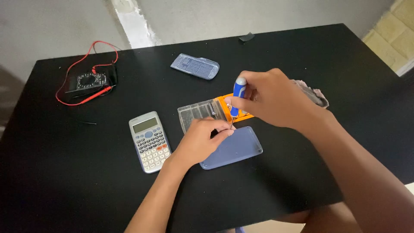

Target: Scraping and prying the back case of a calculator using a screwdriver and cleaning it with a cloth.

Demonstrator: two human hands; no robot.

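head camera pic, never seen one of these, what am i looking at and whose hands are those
The one picture comes from a camera worn on a person's head, looking down at their own two bare hands over a black table. The right hand grips a blue-and-white screwdriver, tip down. The left hand pinches at that tip, over a bluish-grey calculator back cover. Behind them is a clear-lidded orange bit case. Also there: a grey scientific calculator, a multimeter with red and black leads, and a bluish slide cover.
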